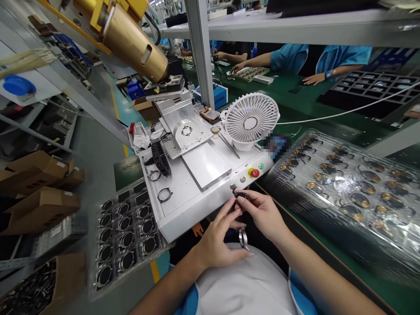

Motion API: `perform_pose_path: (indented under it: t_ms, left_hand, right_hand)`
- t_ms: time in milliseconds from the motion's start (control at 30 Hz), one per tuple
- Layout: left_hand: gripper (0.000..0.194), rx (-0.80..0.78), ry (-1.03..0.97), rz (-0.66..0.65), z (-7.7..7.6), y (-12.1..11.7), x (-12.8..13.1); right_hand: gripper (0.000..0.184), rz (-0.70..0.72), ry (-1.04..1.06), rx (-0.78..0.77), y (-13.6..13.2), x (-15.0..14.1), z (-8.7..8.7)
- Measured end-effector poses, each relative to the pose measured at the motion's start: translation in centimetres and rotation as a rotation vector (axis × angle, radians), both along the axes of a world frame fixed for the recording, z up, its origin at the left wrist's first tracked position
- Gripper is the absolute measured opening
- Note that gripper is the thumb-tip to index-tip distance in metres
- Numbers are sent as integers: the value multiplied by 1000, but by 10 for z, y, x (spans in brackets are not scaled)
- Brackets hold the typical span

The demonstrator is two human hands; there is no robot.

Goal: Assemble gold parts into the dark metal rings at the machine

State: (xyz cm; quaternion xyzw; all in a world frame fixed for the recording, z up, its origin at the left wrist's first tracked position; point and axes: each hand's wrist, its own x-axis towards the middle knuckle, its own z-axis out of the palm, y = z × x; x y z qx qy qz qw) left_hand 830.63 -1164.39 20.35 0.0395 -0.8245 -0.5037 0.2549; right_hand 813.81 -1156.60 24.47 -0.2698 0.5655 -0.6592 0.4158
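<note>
The right hand (pixel 264 214) is pinching a small black ring (pixel 242 195) while the left hand (pixel 215 240) is gripping a silver band (pixel 243 239).

Glossy black ring (pixel 242 195), shiny metal ring (pixel 243 239), brushed aluminium plate (pixel 206 164), glossy clear plastic tray (pixel 341 188)

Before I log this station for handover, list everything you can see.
desk fan: one, white, on the bench unit's far end
bench unit: one, white, centre
emergency stop button: one, red on yellow, bench front
wire rings: two, black, on the bench unit
tray of rings: one, clear with black rings, left of the bench
tray of parts: one, clear with dark and gold parts, right
cardboard boxes: several, brown, lower left
cylinder: one, brass-coloured, upper left
co-workers: two, blue sleeves, far bench
small ring: one, dark, at the fingertips
silver ring: one, silver, below the left hand
left hand: one, fingers by the small ring
right hand: one, pinching the small ring
</note>
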Motion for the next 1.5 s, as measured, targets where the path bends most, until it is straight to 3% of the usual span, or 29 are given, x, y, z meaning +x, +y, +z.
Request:
perform_pose_path:
  t_ms: [67,133,233,367,500,633,800,900,1067,1300,1500]
  left_hand:
    - [101,154,77,-14,3,-3,-1]
    - [100,166,109,-31,5,-7,0]
    - [102,1,91,-36,5,-10,1]
    - [101,-183,-26,-25,0,-12,5]
    - [106,-214,-80,-55,-2,-15,7]
    - [107,34,57,-80,-1,-17,7]
    - [51,584,282,50,2,-16,3]
    - [45,728,372,109,1,-14,-2]
    - [51,767,374,72,-7,-10,-5]
    - [59,640,340,114,-12,-11,2]
    - [61,584,412,75,-10,-10,1]
  right_hand:
    - [46,50,1,6,3,-6,5]
    - [45,53,11,24,5,-10,9]
    - [47,16,15,54,6,-11,10]
    - [51,92,-63,89,5,-13,7]
    - [52,97,-149,88,5,-12,3]
    - [54,65,-201,102,6,-10,3]
    - [50,82,-216,121,9,-9,10]
    - [50,141,-295,154,10,-1,16]
    - [53,176,-393,177,7,20,21]
    - [39,97,-139,180,7,29,25]
    - [34,79,-85,180,6,35,30]
